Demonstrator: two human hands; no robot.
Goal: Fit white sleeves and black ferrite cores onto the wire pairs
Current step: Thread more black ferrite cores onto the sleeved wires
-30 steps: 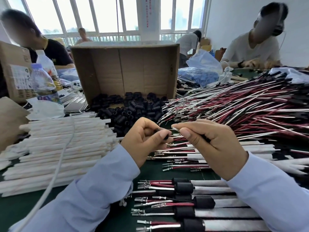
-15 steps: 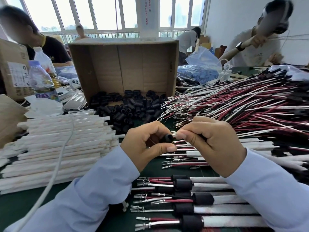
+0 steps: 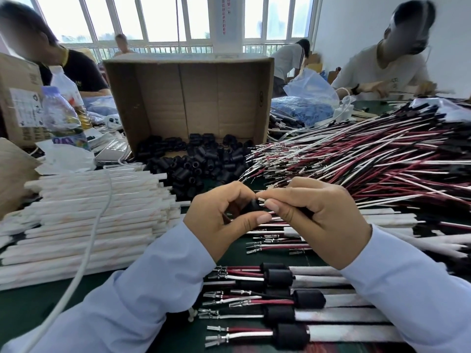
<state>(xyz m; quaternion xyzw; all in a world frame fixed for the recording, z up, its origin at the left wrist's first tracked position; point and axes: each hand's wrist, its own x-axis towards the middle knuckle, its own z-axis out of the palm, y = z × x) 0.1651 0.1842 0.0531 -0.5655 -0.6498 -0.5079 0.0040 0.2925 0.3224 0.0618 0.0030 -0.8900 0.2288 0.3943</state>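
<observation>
My left hand (image 3: pixel 224 220) pinches a black ferrite core (image 3: pixel 252 207) between thumb and fingers. My right hand (image 3: pixel 318 220) pinches a wire pair (image 3: pixel 262 200) whose metal terminals touch the core's mouth; most of that pair is hidden in my palm. Loose black cores (image 3: pixel 198 161) spill out of an open cardboard box (image 3: pixel 188 95). White sleeves (image 3: pixel 89 215) lie stacked at the left. Red, white and black wire pairs (image 3: pixel 369 159) are heaped at the right. Finished pairs with sleeve and core (image 3: pixel 293 314) lie in a row below my hands.
Sleeved pairs without cores (image 3: pixel 280 240) lie under my hands. A white cable (image 3: pixel 84 253) crosses the sleeve stack. Plastic bottles (image 3: pixel 63 118) and a second carton (image 3: pixel 20 98) stand at the far left. Other people work across the table, beside blue plastic bags (image 3: pixel 303 105).
My hands have drawn together a little and the wire terminals now meet the core's opening. The person at the far right has lowered an arm to the table.
</observation>
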